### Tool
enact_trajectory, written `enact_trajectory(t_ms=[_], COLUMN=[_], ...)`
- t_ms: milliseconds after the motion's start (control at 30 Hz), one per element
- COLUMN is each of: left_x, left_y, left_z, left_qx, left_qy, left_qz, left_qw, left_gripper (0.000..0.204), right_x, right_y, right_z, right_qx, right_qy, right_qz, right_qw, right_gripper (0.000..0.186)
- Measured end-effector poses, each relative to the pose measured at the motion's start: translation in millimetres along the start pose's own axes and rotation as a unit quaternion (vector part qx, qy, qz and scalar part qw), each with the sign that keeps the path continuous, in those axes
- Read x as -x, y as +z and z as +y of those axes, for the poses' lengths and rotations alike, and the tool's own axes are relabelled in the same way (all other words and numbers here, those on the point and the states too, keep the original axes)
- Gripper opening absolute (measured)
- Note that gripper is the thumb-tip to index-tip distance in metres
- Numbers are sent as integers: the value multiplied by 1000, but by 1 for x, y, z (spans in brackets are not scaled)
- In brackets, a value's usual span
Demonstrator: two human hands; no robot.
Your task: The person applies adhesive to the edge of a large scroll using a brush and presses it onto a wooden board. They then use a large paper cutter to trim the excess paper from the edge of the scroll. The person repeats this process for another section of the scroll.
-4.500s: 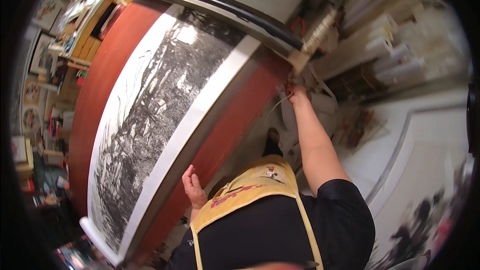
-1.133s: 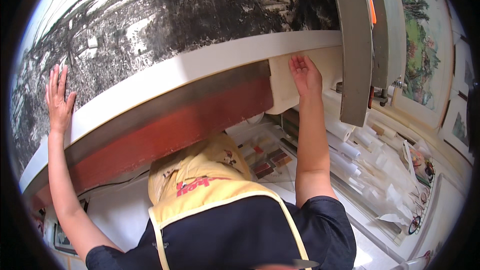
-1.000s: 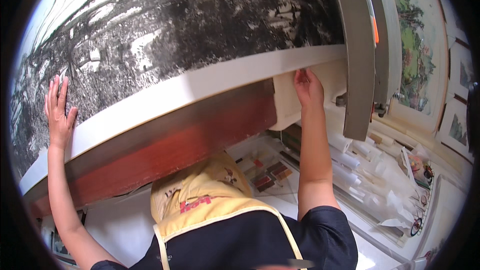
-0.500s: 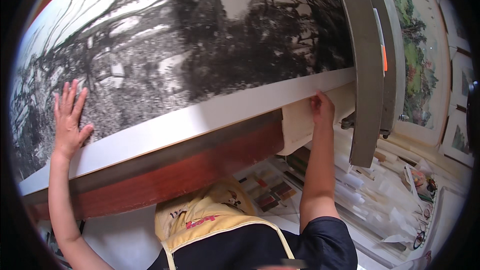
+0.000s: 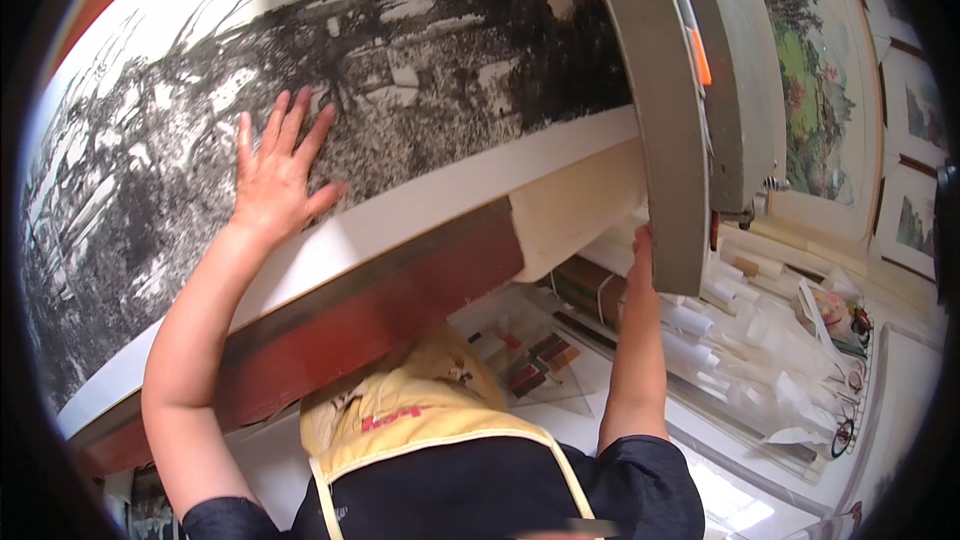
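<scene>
A large black-and-white ink landscape picture (image 5: 420, 50) with a white border lies across a red-sided table (image 5: 390, 305). My left hand (image 5: 275, 175) rests flat on its lower left part, fingers spread. The picture's right end passes under the long grey bar (image 5: 655, 140) of a machine. My right hand (image 5: 642, 238) is at the near end of this bar, mostly hidden by it, so its fingers do not show. Between table and bar, a cream sheet or cloth (image 5: 575, 205) hangs below the picture's border.
Right of the bar stands the machine's grey body (image 5: 735, 90). A green landscape painting (image 5: 815, 90) and small framed pictures (image 5: 915, 210) are beyond it. Rolled papers (image 5: 690, 320) and plastic wrapping (image 5: 790, 390) lie below right. A yellow apron (image 5: 400, 405) covers my front.
The picture has slid right, farther under the grey bar, with my left hand moving along on it. My right hand has left the picture's lower edge and is now partly behind the bar.
</scene>
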State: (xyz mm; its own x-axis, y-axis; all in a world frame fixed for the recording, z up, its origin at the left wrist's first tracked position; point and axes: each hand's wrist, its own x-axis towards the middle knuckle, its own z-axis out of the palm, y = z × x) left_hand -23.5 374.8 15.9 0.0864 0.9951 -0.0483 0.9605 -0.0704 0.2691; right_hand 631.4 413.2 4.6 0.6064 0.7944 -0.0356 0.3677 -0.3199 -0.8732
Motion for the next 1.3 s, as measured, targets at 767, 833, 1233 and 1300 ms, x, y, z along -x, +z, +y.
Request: enact_trajectory(t_ms=[767, 833, 1233, 1300], left_x=[20, 12, 12, 7], left_y=[-6, -5, 5, 5], left_z=[0, 2, -4, -2], left_qx=[-57, -49, -48, -44], left_qy=[-11, 0, 7, 5], left_qz=[-20, -15, 4, -3], left_qw=[998, 999, 999, 999], left_gripper=[97, 97, 95, 96], right_x=[-187, -141, -238, -191], right_y=[70, 55, -40, -58], right_z=[-216, -246, -341, -397], right_qx=[-7, -61, 565, 576], right_qy=[135, 171, -280, -289], right_qz=[-286, -270, 147, 115], right_qw=[949, 945, 762, 756], right_gripper=[44, 41, 68, 81])
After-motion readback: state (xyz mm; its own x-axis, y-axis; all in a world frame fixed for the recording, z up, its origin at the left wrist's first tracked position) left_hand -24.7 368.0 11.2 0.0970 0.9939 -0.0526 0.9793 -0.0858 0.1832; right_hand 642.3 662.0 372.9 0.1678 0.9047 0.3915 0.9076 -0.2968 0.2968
